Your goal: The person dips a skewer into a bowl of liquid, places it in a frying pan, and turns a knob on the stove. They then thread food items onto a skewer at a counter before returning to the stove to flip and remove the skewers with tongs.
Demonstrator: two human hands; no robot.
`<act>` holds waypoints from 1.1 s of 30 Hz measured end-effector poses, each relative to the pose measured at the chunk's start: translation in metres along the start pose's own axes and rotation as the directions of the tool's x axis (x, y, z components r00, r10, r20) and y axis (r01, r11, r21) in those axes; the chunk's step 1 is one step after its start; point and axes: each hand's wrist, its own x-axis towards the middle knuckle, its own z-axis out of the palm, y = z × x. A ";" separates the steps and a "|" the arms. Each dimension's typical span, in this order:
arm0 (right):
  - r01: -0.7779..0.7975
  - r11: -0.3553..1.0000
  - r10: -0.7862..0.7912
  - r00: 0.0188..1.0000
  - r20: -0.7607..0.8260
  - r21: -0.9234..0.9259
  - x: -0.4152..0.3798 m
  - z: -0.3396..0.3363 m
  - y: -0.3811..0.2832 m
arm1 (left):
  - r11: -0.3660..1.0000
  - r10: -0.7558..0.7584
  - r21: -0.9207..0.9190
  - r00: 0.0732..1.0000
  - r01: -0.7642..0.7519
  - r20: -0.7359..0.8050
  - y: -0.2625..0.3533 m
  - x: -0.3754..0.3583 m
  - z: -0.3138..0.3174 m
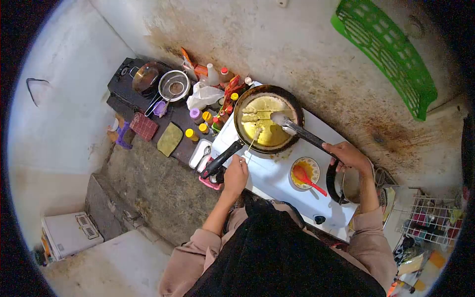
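Observation:
My left hand (236, 175) is closed around the lower end of a thin skewer (252, 142), whose coated tip lies in yellow oil in the frying pan (269, 89). More skewers with pale, battered food (250, 119) lie across the oil. From the right, my right hand (349, 154) grips a black-handled metal utensil (309, 135); its pale, smeared end is over the pan, and I cannot tell whether it is tongs or a spatula. Beside my left hand, the pan's black handle (225, 158) points toward me. Below the utensil sits a patterned bowl (296, 184) with orange-yellow contents and a red spoon (309, 179).
The pan stands on a white stove (269, 180) with a black knob (319, 219). A pot (350, 185) is close under my right hand. Bottles and yellow-capped jars (192, 134) crowd the left counter, near a strainer (174, 86). A green plastic rack (391, 59) hangs on the wall.

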 end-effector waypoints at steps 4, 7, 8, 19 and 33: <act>-0.016 0.997 0.018 1.000 0.019 -0.076 0.003 -0.005 -0.007 | 0.995 -0.097 0.035 0.995 0.096 0.017 0.006 0.001 0.003; 0.002 0.999 0.001 0.996 0.085 -0.040 0.007 0.002 -0.015 | 0.996 -0.067 -0.067 0.998 0.066 -0.017 0.002 -0.003 0.003; 0.010 1.000 -0.008 0.995 0.099 -0.022 0.007 0.003 -0.015 | 0.995 -0.059 -0.082 0.998 0.058 -0.016 0.001 -0.004 0.003; -0.023 0.997 0.028 0.998 0.061 -0.072 0.012 0.007 -0.010 | 0.998 -0.040 -0.056 0.999 0.039 -0.022 0.005 -0.009 -0.009; 0.066 0.997 -0.069 0.993 0.090 0.036 0.010 0.028 -0.014 | 1.000 0.009 -0.014 1.000 -0.010 -0.030 -0.002 -0.002 -0.009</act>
